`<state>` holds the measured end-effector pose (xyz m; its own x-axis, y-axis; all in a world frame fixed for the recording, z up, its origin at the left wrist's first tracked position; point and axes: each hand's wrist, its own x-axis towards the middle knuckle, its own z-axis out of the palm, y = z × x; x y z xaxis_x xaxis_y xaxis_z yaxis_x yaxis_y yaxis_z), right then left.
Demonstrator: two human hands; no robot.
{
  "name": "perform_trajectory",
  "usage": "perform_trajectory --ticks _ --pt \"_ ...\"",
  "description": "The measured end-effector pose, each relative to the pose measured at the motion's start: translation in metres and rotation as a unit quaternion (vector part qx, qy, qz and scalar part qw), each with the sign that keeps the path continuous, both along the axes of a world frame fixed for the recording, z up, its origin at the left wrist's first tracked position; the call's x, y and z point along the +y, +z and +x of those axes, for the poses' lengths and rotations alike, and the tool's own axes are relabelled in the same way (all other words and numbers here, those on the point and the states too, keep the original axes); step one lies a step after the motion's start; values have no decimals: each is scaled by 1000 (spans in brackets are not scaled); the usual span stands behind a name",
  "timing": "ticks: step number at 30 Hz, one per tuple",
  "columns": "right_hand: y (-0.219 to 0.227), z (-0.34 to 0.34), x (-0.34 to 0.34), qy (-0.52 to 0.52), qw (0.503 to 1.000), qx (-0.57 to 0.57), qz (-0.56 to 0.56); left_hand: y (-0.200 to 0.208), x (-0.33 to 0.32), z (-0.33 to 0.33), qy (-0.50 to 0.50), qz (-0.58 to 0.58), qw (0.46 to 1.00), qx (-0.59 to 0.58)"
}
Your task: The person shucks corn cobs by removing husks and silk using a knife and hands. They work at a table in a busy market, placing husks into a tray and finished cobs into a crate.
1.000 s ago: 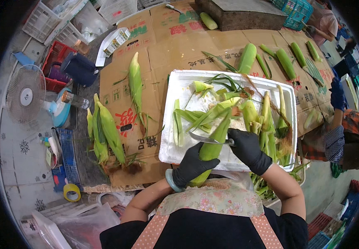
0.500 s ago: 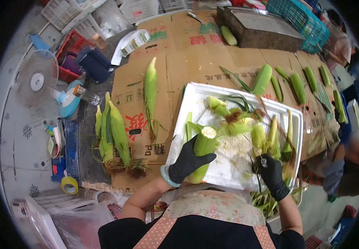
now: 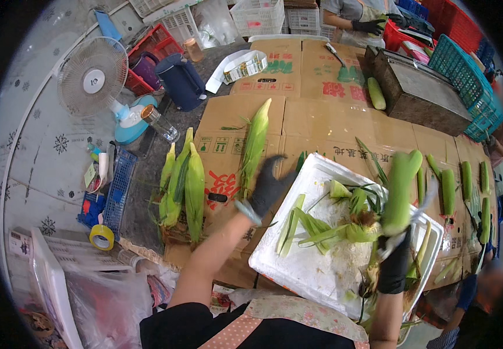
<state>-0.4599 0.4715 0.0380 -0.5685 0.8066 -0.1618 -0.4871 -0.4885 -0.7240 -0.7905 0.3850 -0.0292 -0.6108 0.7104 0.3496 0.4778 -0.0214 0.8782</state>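
Note:
My left hand [image 3: 269, 187], in a black glove, holds nothing. Its fingers are apart, beside an unhusked corn ear [image 3: 257, 136] on the cardboard. My right hand [image 3: 395, 256], also black-gloved, is closed over the right side of a white foam box [image 3: 289, 273]. A blurred knife [image 3: 427, 200] sticks up from it, and the lower end of a trimmed green corn ear [image 3: 398, 200] meets its fingers. That ear partly overlaps another behind it. Stripped husks [image 3: 315, 230] and brown silk lie in the box. Several whole corn ears [image 3: 195, 192] lie to the left.
Trimmed green ears [image 3: 448, 192] lie in a row on the right. At the back are a metal block [image 3: 426, 87], a teal basket [image 3: 466, 81] and a brush-like tool [image 3: 336, 53]. A kettle [image 3: 180, 81], glass bottle [image 3: 161, 124] and fan [image 3: 93, 81] stand left. Other people work nearby.
My left hand has let go of the trimmed corn ear and moved left to the whole ear. The trimmed ear is now by my right hand. The view has turned and shifted.

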Motion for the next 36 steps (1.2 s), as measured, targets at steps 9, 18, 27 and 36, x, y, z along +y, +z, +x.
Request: perform_trajectory --ticks 9,18,27,36 --pt "4 -74 -36 185 944 -254 97 -29 33 -125 239 -314 897 201" --pt "-52 -80 -46 164 674 -456 557 36 -29 -108 -94 -159 886 -425" --pt "57 -11 -51 110 716 -486 488 72 -82 47 -212 -185 913 -297" --pt "48 -35 -60 11 665 -477 575 94 -92 117 -286 -192 931 -117"
